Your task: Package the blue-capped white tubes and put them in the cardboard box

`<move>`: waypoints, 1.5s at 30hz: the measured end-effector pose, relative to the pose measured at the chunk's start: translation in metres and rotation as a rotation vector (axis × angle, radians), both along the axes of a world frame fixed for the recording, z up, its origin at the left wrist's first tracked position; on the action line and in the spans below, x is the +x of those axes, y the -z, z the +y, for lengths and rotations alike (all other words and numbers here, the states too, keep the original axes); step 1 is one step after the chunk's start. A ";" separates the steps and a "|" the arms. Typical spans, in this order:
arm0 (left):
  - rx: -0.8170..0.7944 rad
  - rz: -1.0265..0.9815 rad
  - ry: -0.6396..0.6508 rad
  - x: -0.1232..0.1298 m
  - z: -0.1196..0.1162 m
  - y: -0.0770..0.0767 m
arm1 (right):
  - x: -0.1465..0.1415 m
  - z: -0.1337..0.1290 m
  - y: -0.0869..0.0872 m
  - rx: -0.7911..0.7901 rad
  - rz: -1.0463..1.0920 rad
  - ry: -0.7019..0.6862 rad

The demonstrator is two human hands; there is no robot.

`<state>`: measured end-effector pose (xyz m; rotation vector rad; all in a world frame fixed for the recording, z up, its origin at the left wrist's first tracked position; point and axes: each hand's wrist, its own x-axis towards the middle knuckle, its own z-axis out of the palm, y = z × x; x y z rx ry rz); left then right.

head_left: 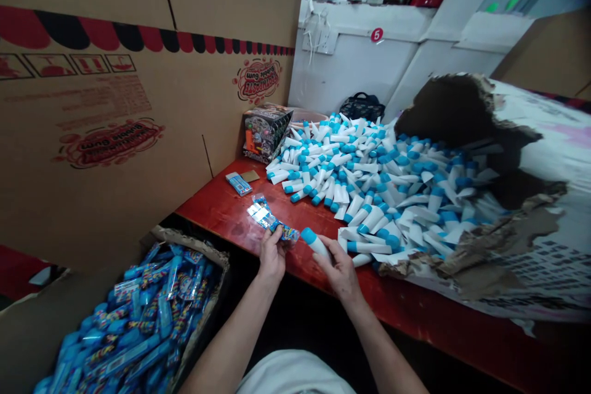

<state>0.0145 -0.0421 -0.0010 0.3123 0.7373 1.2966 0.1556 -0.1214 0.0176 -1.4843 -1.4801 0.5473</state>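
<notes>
My left hand [272, 253] is closed on one end of a shiny, colourful printed wrapper [289, 233] just over the table's front edge. Further shiny wrappers [262, 210] lie on the table beyond its fingertips. In my right hand [342, 271] is a white tube with a blue cap [314, 241], the cap pointing up and left toward the wrapper. A small gap separates tube and wrapper. Close to the right hand spreads a large heap of similar white tubes [355, 166] with blue caps.
A torn white carton [545, 209] lies at right, tubes spilling from it. Lower left, an open carton [215, 252] holds many wrapped blue tubes [157, 308]. A blue packet [239, 183] and a dark printed box [265, 132] rest on the red table [212, 200]. Large cardboard [184, 104] stands left.
</notes>
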 end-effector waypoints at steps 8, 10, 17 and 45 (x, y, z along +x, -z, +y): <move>-0.001 -0.091 -0.074 0.000 0.002 0.002 | -0.005 -0.004 0.009 -0.054 -0.105 -0.047; -0.010 -0.089 -0.067 0.002 0.001 0.002 | -0.005 0.000 0.010 -0.045 -0.008 0.066; -0.024 -0.057 0.010 0.003 0.000 0.003 | -0.035 -0.023 -0.016 -0.163 -0.072 -0.536; 0.058 -0.076 -0.045 0.005 -0.013 -0.003 | -0.022 -0.022 0.006 -0.074 -0.236 -0.020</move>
